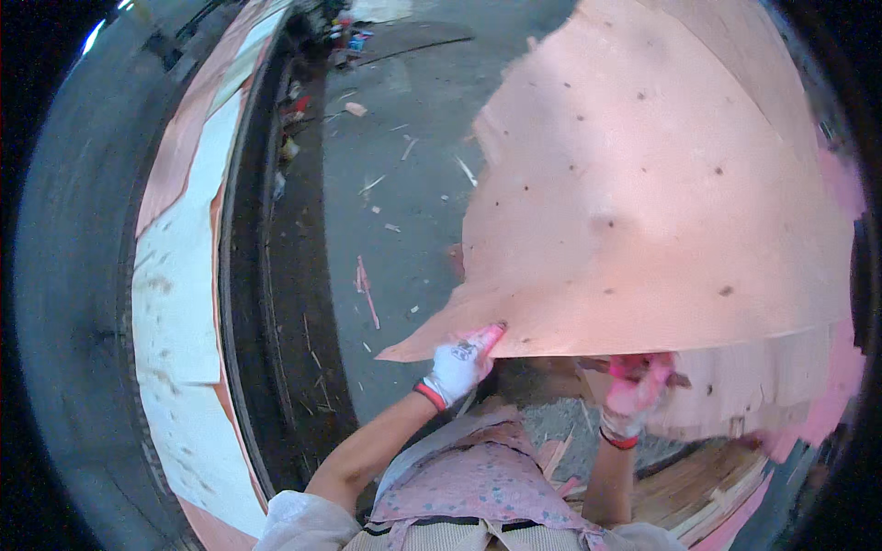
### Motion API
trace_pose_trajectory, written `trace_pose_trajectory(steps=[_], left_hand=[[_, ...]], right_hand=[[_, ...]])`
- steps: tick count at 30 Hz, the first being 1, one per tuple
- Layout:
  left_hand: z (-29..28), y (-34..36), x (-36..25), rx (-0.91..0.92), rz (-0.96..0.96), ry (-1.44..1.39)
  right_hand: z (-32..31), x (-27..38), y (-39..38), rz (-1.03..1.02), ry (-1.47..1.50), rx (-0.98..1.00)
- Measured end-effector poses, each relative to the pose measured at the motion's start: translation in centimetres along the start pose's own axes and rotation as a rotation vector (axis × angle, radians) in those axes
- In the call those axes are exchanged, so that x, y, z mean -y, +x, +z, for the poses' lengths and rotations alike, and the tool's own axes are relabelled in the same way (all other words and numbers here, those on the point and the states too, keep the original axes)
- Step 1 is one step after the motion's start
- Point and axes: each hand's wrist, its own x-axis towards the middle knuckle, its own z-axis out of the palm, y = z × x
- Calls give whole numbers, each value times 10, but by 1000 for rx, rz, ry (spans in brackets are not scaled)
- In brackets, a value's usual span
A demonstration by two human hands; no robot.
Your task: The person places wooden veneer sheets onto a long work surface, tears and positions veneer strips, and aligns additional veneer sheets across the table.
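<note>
A large pink, knotted veneer sheet [634, 202] with a ragged left edge fills the right half of the view. My left hand [464, 363], in a white glove with pink-stained fingers, is closed on the sheet's near edge toward its left corner. Under that same edge my right hand [636, 390], in a pink-stained glove with a red cuff, has its fingers curled near a narrow brown strip; what exactly it holds is unclear. More pale veneer sheets [735, 386] with pink ragged sides lie beneath.
A long row of white and pink sheets [179, 303] runs along the left beside a dark rail [248, 239]. Wood scraps and pink slivers [367, 294] litter the grey floor [395, 119]. Coloured clutter [352, 37] sits at the back. A wooden stack [703, 482] is at lower right.
</note>
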Motion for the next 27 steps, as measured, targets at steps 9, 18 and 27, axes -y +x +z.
trace_pose_trajectory(steps=[9,18,27], left_hand=[[-113,-29,-51,-469,32,79],[-314,-88,-43,-1172,334,53],[-586,-255,-2,-1141,1025,-33]], right_hand=[[-57,-70,62,-575,-708,501],[96,-90,-25,422,29,408],[413,41,-210,163,533,754]])
